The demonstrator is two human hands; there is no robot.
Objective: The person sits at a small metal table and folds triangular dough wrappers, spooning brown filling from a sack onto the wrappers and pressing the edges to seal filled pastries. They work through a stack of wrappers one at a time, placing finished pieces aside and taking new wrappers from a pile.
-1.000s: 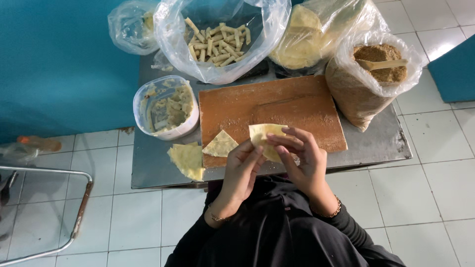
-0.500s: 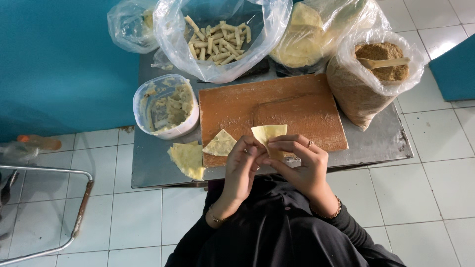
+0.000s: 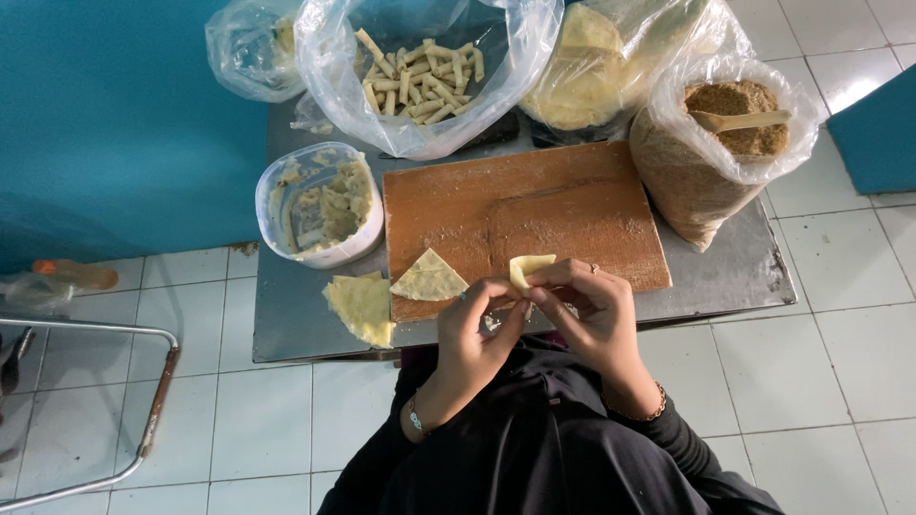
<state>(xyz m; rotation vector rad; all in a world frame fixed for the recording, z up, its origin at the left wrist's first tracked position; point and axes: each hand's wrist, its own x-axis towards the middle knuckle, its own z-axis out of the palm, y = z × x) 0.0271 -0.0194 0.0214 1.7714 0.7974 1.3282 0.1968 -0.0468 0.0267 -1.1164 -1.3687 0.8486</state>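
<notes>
The left hand (image 3: pixel 482 319) and the right hand (image 3: pixel 582 305) meet at the near edge of the brown wooden cutting board (image 3: pixel 520 215), both pinching a pale yellow folded pastry sheet (image 3: pixel 528 270) that pokes up at 12 o'clock from the fingertips. At 9 o'clock from the hands a triangular pale dough piece (image 3: pixel 428 278) lies on the board, and further that way a rounder yellowish dough sheet (image 3: pixel 363 305) rests on the grey metal worktop (image 3: pixel 296 334). A clear plastic tub of beige filling (image 3: pixel 320 205) sits at 10 o'clock, a clear bag of rolled pastry sticks (image 3: pixel 420 72) at 12 o'clock, and a bag of brown crumbs (image 3: pixel 711 153) at 2 o'clock.
</notes>
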